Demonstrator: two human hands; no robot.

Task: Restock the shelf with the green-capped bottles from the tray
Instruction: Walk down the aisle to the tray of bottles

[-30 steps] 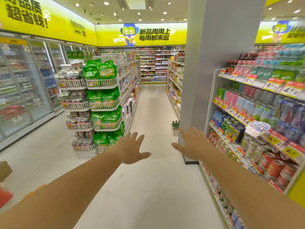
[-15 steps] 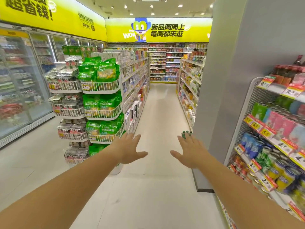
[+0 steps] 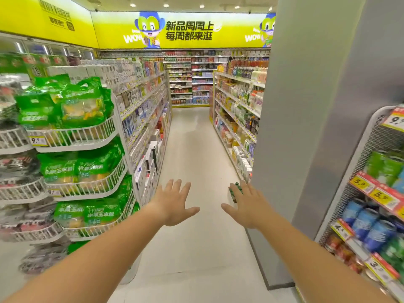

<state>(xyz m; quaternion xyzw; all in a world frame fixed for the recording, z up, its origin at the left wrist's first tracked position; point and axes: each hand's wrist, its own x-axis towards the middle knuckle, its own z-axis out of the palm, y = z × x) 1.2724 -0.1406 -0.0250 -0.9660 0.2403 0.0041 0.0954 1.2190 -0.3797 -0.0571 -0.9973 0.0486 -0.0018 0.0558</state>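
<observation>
Both left hand (image 3: 172, 204) and right hand (image 3: 249, 206) reach forward, fingers (image 3: 177, 186) spread, holding nothing. Green-capped bottles (image 3: 236, 187) sit in their tray (image 3: 231, 195) beside the pillar (image 3: 306, 127); restocking seems unstarted.

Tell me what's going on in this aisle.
A person is in a shop aisle with both arms stretched forward. The left hand and right hand are open with fingers spread and hold nothing. The green-capped bottles sit in their tray on the floor ahead, next to the grey pillar, partly hidden behind the right hand. None has been picked up yet.
</observation>
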